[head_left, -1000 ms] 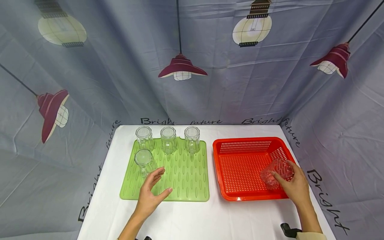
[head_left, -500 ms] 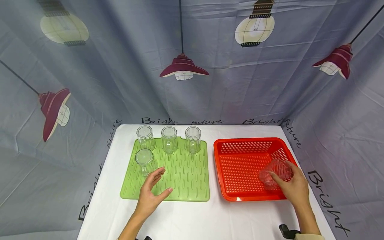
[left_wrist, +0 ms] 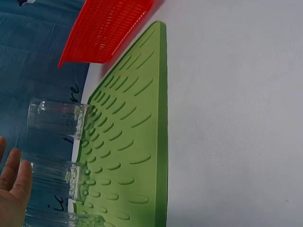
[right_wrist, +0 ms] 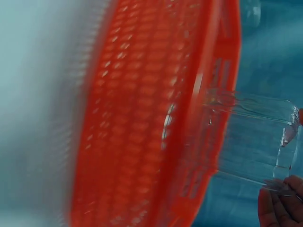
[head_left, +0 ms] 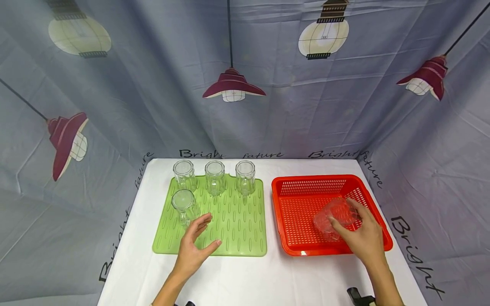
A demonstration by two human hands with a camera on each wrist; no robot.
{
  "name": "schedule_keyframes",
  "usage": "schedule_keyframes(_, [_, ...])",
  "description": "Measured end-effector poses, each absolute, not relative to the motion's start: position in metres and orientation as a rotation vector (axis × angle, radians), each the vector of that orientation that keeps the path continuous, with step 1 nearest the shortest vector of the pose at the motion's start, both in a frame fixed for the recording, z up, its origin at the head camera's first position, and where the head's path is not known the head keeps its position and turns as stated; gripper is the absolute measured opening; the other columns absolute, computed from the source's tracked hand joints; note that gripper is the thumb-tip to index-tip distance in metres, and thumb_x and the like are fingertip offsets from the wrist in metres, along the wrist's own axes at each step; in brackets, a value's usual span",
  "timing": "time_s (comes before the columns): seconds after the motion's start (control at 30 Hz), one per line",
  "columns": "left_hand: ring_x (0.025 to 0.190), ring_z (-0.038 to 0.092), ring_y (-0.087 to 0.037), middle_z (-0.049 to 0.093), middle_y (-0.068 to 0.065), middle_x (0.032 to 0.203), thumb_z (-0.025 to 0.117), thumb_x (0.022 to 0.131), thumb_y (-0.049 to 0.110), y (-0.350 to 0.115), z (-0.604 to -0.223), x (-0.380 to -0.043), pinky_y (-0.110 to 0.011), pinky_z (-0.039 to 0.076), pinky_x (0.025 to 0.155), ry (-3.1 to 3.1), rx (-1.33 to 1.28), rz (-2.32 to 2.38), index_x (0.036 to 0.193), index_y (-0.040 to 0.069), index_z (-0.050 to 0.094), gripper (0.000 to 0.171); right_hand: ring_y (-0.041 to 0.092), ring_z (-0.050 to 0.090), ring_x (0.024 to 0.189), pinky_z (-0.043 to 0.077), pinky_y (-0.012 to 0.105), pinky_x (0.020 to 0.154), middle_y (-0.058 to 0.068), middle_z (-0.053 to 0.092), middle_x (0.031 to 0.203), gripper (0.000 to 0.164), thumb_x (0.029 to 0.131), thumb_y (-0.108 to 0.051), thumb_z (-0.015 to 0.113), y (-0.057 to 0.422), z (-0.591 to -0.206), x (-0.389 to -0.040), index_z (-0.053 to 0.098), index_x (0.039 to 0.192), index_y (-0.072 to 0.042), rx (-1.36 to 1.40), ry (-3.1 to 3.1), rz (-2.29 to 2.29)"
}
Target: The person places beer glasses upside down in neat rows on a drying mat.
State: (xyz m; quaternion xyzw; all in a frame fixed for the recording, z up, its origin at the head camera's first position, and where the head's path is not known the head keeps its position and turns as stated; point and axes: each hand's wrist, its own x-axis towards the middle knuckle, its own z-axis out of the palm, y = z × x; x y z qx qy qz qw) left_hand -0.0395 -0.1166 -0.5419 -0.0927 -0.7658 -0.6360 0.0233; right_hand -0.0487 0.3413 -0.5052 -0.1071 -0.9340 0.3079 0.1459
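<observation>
My right hand point(head_left: 365, 238) grips a clear glass mug point(head_left: 337, 216), fingers and thumb around its base end, over the right part of a red plastic basket point(head_left: 296, 216). In the right wrist view, the mug point(right_wrist: 258, 137) lies sideways across the picture, past the basket's rim point(right_wrist: 227, 94). My left hand point(head_left: 193, 250), thumb and fingers spread, holds nothing above the front of a green ridged mat point(head_left: 241, 227). Just beyond its fingers, a glass mug point(head_left: 184, 203) stands upside down on the mat. Part of the left hand point(left_wrist: 16, 194) shows in the left wrist view.
Along the mat's back edge, three more upside-down glass mugs stand in a row: left point(head_left: 185, 176), middle point(head_left: 215, 178) and right point(head_left: 245, 177). The white table point(head_left: 268, 280) borders a grey curtain point(head_left: 283, 123) at the back and sides.
My right hand has moved left with the glass mug, from the basket's right side toward its middle, and the mug has turned somewhat. The left hand stays in place.
</observation>
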Motion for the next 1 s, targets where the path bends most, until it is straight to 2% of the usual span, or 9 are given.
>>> schedule_keyframes(0.1, [0.133,0.048,-0.036,0.052,-0.006,0.141,0.082,0.078,0.007,-0.115,-0.541,-0.040,-0.041,0.040,0.117,-2.354,-0.308,-1.971,0.143,0.014,0.046,0.075,0.031,0.057,0.115,0.053,0.049,0.087,0.011,0.060,0.133,0.084,0.074,-0.039,0.086,0.328,-0.497,-0.049,0.046,0.146,-0.026,-0.235,-2.669,0.875])
schedule_keyframes(0.23, [0.133,0.049,-0.034,0.053,-0.005,0.140,0.083,0.078,0.006,-0.112,-0.542,-0.039,-0.041,0.040,0.117,-2.351,-0.317,-1.975,0.142,0.017,0.047,0.075,0.022,0.058,0.113,0.046,0.022,0.085,0.005,0.062,0.130,0.083,0.071,-0.037,0.088,0.311,-0.486,-0.050,0.050,0.143,-0.029,-0.147,-2.636,0.873])
schedule_keyframes(0.37, [0.134,0.049,-0.032,0.052,-0.005,0.141,0.083,0.078,0.008,-0.109,-0.548,-0.039,-0.041,0.040,0.117,-2.356,-0.325,-1.976,0.143,0.018,0.046,0.075,0.017,0.057,0.113,0.041,0.009,0.084,0.001,0.062,0.128,0.083,0.068,-0.036,0.090,0.295,-0.476,-0.050,0.051,0.142,-0.030,-0.066,-2.630,0.881])
schedule_keyframes(0.43, [0.134,0.048,-0.031,0.051,-0.004,0.143,0.082,0.079,0.009,-0.107,-0.554,-0.039,-0.040,0.040,0.118,-2.358,-0.331,-1.976,0.144,0.017,0.045,0.076,0.015,0.057,0.113,0.042,0.009,0.086,-0.001,0.061,0.129,0.084,0.068,-0.036,0.090,0.287,-0.472,-0.050,0.051,0.142,-0.030,-0.037,-2.639,0.883])
schedule_keyframes(0.53, [0.135,0.048,-0.029,0.050,-0.001,0.144,0.082,0.080,0.012,-0.107,-0.562,-0.040,-0.038,0.040,0.118,-2.363,-0.342,-1.975,0.145,0.019,0.044,0.076,0.011,0.056,0.113,0.047,0.014,0.087,-0.005,0.061,0.130,0.084,0.067,-0.036,0.091,0.275,-0.468,-0.049,0.051,0.141,-0.032,-0.019,-2.651,0.897])
schedule_keyframes(0.67, [0.136,0.048,-0.024,0.049,0.004,0.145,0.083,0.080,0.018,-0.107,-0.568,-0.040,-0.035,0.042,0.117,-2.370,-0.342,-1.979,0.145,0.025,0.044,0.076,0.010,0.056,0.112,0.053,0.034,0.085,-0.005,0.062,0.129,0.084,0.067,-0.036,0.091,0.264,-0.465,-0.047,0.051,0.141,-0.033,0.013,-2.656,0.919])
schedule_keyframes(0.73, [0.136,0.048,-0.023,0.049,0.006,0.145,0.083,0.080,0.021,-0.107,-0.568,-0.040,-0.035,0.042,0.117,-2.376,-0.338,-1.983,0.145,0.027,0.044,0.076,0.010,0.057,0.111,0.054,0.039,0.084,-0.006,0.062,0.128,0.084,0.067,-0.037,0.090,0.260,-0.464,-0.047,0.051,0.141,-0.033,0.024,-2.659,0.931])
schedule_keyframes(1.0, [0.136,0.048,-0.025,0.050,0.006,0.144,0.082,0.081,0.022,-0.105,-0.567,-0.040,-0.036,0.042,0.117,-2.386,-0.336,-1.978,0.145,0.028,0.044,0.075,0.009,0.057,0.111,0.055,0.039,0.084,-0.008,0.061,0.127,0.084,0.067,-0.039,0.090,0.249,-0.466,-0.043,0.050,0.141,-0.035,0.057,-2.679,0.968])
